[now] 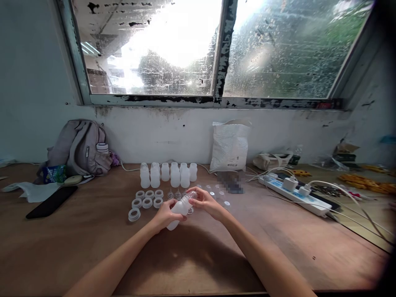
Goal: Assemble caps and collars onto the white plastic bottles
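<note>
A frosted white baby bottle (178, 209) is tilted with its top toward the right, and my left hand (166, 215) is wrapped round its body. At the bottle's top, my right hand (206, 203) has its fingers closed on a clear dome-shaped cap (193, 195). Whether the cap is seated on the neck cannot be made out. Left of my hands lie several white screw rings (147, 202). Small clear nipples (170, 194) stand just behind my left hand. Several thin round discs (212, 193) lie on the brown table (198, 264) beyond my right hand.
Several frosted bottles (175, 175) stand upright near the wall. A white plastic bag (230, 146) leans there too. At right is a power strip (295, 195) with trailing cables. A backpack (81, 146) and a black phone-like slab (52, 202) are at left.
</note>
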Available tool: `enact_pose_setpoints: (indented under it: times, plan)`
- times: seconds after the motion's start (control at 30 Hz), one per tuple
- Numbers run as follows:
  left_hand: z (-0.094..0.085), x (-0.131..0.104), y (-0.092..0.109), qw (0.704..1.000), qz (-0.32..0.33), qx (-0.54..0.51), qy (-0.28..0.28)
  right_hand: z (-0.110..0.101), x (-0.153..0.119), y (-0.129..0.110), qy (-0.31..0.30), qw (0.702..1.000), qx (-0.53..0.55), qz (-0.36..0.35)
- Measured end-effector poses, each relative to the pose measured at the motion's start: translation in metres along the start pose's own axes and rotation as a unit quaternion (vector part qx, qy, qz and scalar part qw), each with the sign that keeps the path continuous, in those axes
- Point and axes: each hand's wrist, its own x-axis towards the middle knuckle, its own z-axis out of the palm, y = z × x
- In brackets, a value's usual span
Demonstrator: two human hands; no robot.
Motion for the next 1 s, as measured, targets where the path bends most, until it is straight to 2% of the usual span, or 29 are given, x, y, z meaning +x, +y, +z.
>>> enact_pose_setpoints:
  times: [0.13,0.2,0.43,0.63,0.87,1.0]
  plan:
    - [0.001,-0.002,0.001,0.998,-0.035,-0.042,-0.023,0.001,0.000,-0.002,-0.003,1.000,0.017,-0.009]
    - [0.002,-0.003,0.002,0.998,-0.033,-0.040,-0.028,0.001,-0.001,-0.003,-0.005,1.000,0.023,-0.010]
    - [0.004,-0.002,0.005,0.995,0.056,0.078,-0.015,-0.002,0.000,-0.003,0.012,0.995,0.087,0.039]
    - [0.003,-0.007,0.010,0.984,0.111,0.139,-0.025,-0.001,0.002,0.005,0.024,0.994,0.037,0.096]
    - [0.004,-0.012,0.012,0.972,0.128,0.193,-0.032,-0.005,-0.001,0.003,-0.054,0.971,0.148,0.180]
    - [0.000,-0.009,0.011,0.962,0.154,0.222,-0.047,-0.005,0.000,0.007,-0.049,0.968,0.153,0.194]
